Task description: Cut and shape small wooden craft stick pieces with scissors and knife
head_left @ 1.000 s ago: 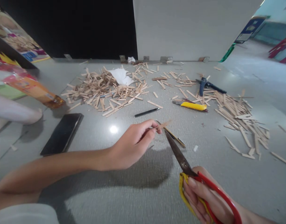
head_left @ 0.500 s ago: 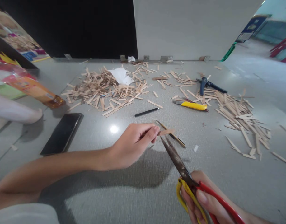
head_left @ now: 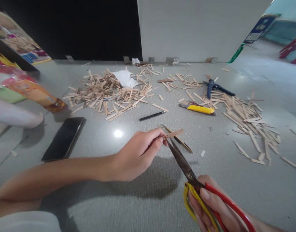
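Observation:
My left hand (head_left: 140,154) pinches a short, flat wooden stick (head_left: 176,132) between thumb and fingers, its free end pointing right. Wrapped around the red and yellow handles of a pair of scissors (head_left: 183,162) is my right hand (head_left: 217,203). The dark, slightly parted blades reach up to the stick close to my left fingertips; whether they touch the wood I cannot tell. On the surface just behind the stick lie tweezers or a similar slim gold-and-black tool (head_left: 185,145). A black pen (head_left: 152,116) rests farther back.
A heap of cut wooden sticks (head_left: 101,93) with white tissue (head_left: 125,79) lies at the back left, another pile (head_left: 251,119) at right. Around them are a yellow utility knife (head_left: 200,109), a dark blue clamp-like tool (head_left: 210,87), a phone (head_left: 64,138) and an orange-labelled bottle (head_left: 34,91).
The stick has tilted upward at its free end, and my left hand has turned slightly. My right hand has moved the scissors a little up, bringing the blade tips to the stick.

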A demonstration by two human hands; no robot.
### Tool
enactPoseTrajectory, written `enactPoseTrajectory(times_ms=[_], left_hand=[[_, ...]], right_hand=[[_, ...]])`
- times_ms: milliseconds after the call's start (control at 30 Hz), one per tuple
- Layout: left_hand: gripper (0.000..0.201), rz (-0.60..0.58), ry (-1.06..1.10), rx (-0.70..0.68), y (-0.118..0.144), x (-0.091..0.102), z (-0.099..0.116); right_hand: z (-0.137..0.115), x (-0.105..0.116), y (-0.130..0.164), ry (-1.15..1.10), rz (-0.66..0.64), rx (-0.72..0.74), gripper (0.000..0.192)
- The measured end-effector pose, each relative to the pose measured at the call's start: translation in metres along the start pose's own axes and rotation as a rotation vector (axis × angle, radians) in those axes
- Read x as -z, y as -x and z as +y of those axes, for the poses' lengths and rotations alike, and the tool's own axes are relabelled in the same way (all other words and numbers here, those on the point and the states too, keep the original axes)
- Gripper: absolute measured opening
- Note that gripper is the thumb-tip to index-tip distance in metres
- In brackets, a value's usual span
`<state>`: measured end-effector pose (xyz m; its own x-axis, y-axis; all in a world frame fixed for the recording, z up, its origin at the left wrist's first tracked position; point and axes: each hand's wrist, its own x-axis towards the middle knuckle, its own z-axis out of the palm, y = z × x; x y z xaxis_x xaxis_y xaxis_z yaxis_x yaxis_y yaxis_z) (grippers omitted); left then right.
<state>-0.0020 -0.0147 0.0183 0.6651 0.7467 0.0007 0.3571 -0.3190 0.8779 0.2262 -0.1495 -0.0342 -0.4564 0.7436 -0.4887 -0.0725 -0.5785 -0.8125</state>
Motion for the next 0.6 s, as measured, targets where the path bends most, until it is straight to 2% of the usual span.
enactPoseTrajectory(times_ms=[133, 400, 600], left_hand=[[0.022, 0.005, 0.001, 0.004, 0.0013, -0.0019, -0.0016], [0.008, -0.065, 0.058, -0.068, 0.0033, -0.0078, -0.0072], [0.022, -0.091, 0.012, -0.049, 0.0068, -0.008, -0.0069]], right_hand=[[0.0028, -0.0005, 0.0015, -0.025, 0.047, 0.011, 0.08], [0.0077, 0.0037, 0.0003, -0.019, 0.017, 0.033, 0.076], [0.0103, 0.0035, 0.0052, 0.026, 0.051, -0.018, 0.076]])
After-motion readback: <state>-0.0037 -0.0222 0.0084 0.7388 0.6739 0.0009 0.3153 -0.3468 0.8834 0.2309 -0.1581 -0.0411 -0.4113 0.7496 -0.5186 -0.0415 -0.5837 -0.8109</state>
